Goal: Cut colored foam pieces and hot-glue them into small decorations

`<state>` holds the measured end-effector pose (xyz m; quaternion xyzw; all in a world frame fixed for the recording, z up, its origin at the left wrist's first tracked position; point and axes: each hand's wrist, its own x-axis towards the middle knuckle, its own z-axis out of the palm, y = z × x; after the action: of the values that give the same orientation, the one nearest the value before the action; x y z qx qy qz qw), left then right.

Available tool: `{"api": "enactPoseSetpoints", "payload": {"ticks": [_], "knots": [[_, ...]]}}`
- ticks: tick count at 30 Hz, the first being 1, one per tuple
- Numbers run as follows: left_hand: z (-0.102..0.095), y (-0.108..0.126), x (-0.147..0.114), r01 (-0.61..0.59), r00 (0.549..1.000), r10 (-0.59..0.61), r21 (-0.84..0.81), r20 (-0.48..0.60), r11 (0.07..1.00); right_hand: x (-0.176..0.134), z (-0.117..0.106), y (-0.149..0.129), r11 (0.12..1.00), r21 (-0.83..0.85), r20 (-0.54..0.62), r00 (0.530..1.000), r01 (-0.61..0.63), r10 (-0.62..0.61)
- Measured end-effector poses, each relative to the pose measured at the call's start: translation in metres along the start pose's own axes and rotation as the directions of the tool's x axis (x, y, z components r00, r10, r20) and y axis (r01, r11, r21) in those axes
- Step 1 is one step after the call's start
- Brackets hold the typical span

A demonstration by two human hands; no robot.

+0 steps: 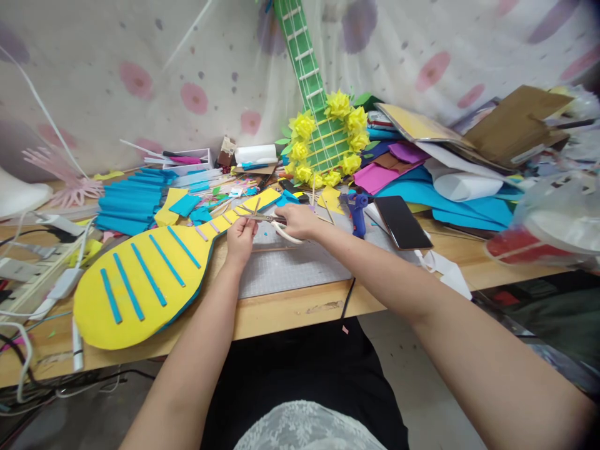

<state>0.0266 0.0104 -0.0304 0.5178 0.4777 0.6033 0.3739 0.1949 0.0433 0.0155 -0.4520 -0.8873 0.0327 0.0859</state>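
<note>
My right hand is closed around the white-handled scissors, whose blades point left toward my other hand. The fingertips of my left hand are pinched together at the blade tips; whatever small piece they hold is too small to make out. A short thin strip shows just above the blades. Left of my hands lies a yellow paper lute-shaped instrument with blue edges. Blue strips cross its body, and short purplish strips line its neck. A grey cutting mat is under my hands.
A green paper guitar with yellow flowers leans at the back. To the right are a blue glue gun, a black phone, piled coloured sheets and a plastic cup. Cables and a power strip crowd the left edge.
</note>
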Motion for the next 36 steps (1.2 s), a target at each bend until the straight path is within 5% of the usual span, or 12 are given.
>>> {"api": "enactPoseSetpoints", "payload": {"ticks": [12,23,26,32,36], "knots": [[-0.001,0.003,0.001,0.025,0.998,-0.021,-0.082,0.055,0.996,0.001,0.004,-0.002,1.000,-0.013,-0.003,1.000,-0.028,0.028],[0.003,0.010,-0.002,0.212,0.976,-0.196,-0.221,0.092,0.952,0.000,0.003,0.003,0.998,-0.058,0.025,1.000,0.018,-0.016],[0.001,0.014,-0.002,0.339,0.933,-0.288,-0.258,0.218,0.905,-0.003,0.004,0.008,0.999,-0.044,0.044,0.999,0.019,-0.017],[-0.008,0.018,0.002,0.602,0.762,-0.417,-0.305,0.496,0.738,-0.007,0.002,0.013,0.997,0.009,0.028,0.997,0.072,-0.073],[-0.010,0.022,0.002,0.652,0.734,-0.417,-0.383,0.536,0.655,-0.006,0.000,0.009,0.997,0.034,0.009,0.997,0.075,-0.075]]}}
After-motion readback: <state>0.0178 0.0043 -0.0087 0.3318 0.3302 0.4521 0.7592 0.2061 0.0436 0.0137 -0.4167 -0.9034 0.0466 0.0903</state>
